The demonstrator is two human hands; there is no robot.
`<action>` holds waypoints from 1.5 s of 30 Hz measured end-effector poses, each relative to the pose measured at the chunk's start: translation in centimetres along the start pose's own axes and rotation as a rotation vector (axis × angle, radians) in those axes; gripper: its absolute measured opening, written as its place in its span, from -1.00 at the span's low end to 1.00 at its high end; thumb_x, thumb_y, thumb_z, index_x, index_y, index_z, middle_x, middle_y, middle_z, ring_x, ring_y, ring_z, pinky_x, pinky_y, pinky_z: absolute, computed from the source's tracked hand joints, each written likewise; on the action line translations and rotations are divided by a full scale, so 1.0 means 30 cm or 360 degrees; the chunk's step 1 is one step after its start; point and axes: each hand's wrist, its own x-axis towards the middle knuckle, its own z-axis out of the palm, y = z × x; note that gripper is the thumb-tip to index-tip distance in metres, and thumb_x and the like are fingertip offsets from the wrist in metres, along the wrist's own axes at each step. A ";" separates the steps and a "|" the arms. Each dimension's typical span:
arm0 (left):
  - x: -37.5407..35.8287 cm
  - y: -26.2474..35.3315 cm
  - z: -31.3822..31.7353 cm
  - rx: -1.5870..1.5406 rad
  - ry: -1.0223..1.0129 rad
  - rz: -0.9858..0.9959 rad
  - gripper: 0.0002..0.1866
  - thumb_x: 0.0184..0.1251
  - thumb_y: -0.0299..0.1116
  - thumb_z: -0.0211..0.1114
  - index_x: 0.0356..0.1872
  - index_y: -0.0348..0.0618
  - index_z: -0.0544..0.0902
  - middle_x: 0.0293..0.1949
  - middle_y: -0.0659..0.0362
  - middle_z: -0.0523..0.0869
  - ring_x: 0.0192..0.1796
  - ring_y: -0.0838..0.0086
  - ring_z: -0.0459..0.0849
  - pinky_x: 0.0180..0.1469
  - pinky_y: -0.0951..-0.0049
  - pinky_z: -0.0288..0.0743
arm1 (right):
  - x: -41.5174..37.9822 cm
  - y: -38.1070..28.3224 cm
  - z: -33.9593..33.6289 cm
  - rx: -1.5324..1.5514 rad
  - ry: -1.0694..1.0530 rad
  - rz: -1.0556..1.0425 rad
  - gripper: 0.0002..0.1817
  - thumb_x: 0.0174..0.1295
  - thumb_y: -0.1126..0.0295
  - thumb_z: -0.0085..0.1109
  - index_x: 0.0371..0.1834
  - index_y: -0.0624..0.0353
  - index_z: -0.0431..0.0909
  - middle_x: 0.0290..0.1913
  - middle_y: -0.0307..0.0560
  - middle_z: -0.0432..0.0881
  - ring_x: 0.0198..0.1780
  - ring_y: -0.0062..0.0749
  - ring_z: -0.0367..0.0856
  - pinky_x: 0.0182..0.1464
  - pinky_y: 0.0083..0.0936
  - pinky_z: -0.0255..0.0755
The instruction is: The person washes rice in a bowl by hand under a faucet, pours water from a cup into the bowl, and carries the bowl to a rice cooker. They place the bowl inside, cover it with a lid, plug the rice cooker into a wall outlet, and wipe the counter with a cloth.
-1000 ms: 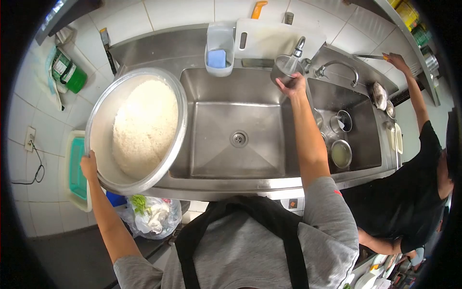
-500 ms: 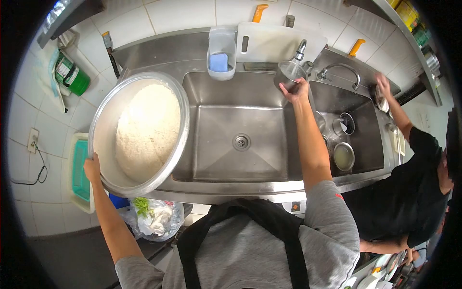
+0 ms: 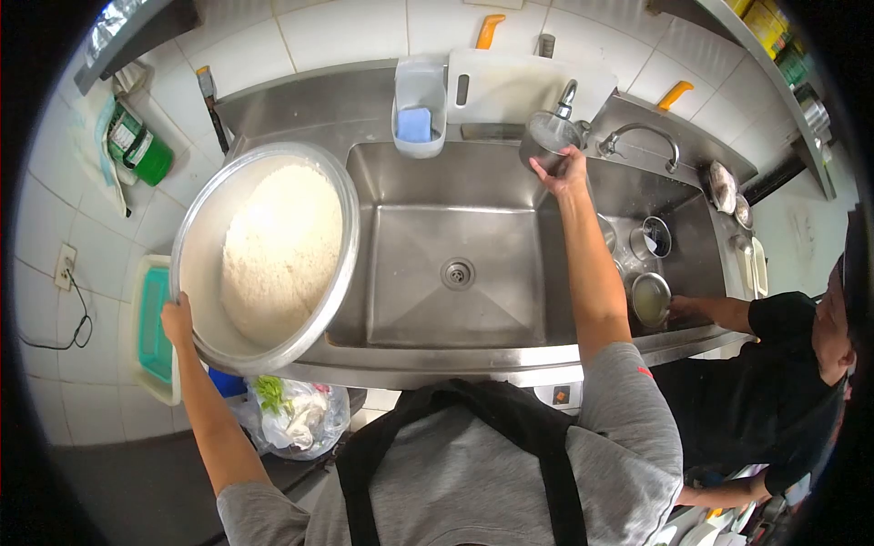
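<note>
My left hand is closed on the near-left rim of a large metal basin, which rests on the sink's left edge. A heap of white, floury-looking stuff fills much of the basin. Over at the back right of the big sink, my right hand grips a metal cup from its near side. The cup's mouth is right beneath a chrome tap.
A smaller sink on the right holds several metal bowls; a co-worker's hand is at one bowl. Behind the big sink stand a sponge holder and a white cutting board. A plastic bag sits below the basin.
The co-worker's hand has come down from the back right ledge to a bowl in the small sink. My hands keep their holds on the basin and the cup.
</note>
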 end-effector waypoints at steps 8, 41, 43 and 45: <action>-0.058 0.086 -0.085 0.0071 -0.0059 -0.0143 -0.49 0.00 -0.04 0.13 -0.26 -0.40 0.53 -0.26 -0.22 0.56 -0.16 -0.01 0.53 -0.15 0.14 0.40 | -0.016 0.009 -0.010 -0.0001 0.0008 0.0023 -0.43 -0.19 0.34 -0.11 0.01 0.25 0.20 0.07 0.15 0.22 -0.07 0.07 0.30 0.02 -0.15 0.29; -0.241 0.727 0.218 -0.0904 -0.0874 0.0444 -0.55 -0.17 -0.22 0.24 -0.19 -0.21 0.52 -0.19 -0.12 0.55 -0.08 0.13 0.52 -0.04 0.30 0.39 | -0.418 0.606 0.762 -0.1801 -0.0733 -0.1719 -0.26 -0.39 0.43 0.27 0.07 0.02 0.32 -0.15 0.11 0.30 -0.19 -0.14 0.30 -0.13 -0.36 0.28; -0.244 0.709 0.189 -0.0799 -0.0916 0.0508 -0.53 -0.16 -0.19 0.25 -0.16 -0.21 0.50 -0.17 -0.12 0.55 -0.05 0.14 0.50 -0.01 0.30 0.37 | -0.457 0.633 0.778 -0.1978 -0.0985 -0.1861 -0.23 -0.41 0.41 0.30 0.08 -0.12 0.33 -0.09 0.19 0.22 -0.11 -0.01 0.24 -0.06 -0.28 0.24; -0.247 0.704 0.196 -0.0687 -0.0963 0.0587 -0.51 -0.14 -0.16 0.26 -0.14 -0.21 0.49 -0.14 -0.11 0.54 -0.01 0.14 0.48 0.02 0.31 0.35 | -0.514 0.632 0.796 -0.2110 -0.1117 -0.2144 -0.22 -0.41 0.43 0.29 0.09 -0.21 0.32 -0.01 0.22 0.16 0.00 0.06 0.20 -0.01 -0.29 0.26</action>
